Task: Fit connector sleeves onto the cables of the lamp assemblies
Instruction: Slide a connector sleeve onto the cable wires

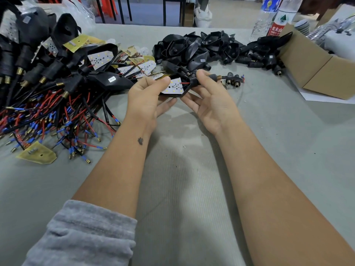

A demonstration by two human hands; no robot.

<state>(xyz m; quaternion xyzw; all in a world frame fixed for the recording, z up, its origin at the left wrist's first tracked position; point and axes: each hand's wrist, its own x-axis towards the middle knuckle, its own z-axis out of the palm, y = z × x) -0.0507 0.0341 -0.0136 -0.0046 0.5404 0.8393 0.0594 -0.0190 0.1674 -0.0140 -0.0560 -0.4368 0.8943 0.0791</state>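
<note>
With the left hand (148,96) pinching the lamp assembly (173,87) by its LED board and the right hand (206,96) gripping the connector sleeve (213,76) just beyond it, the thin red wire (185,83) between them risks kinking — or tearing loose — if the sleeve is forced.

bare table (182,189) near, cable heap (48,112) left, housings (211,48) beyond

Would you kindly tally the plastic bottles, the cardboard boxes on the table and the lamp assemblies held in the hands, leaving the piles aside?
Plastic bottles: 2
Cardboard box: 1
Lamp assembly, held between left hand and right hand: 1
Total: 4
</note>
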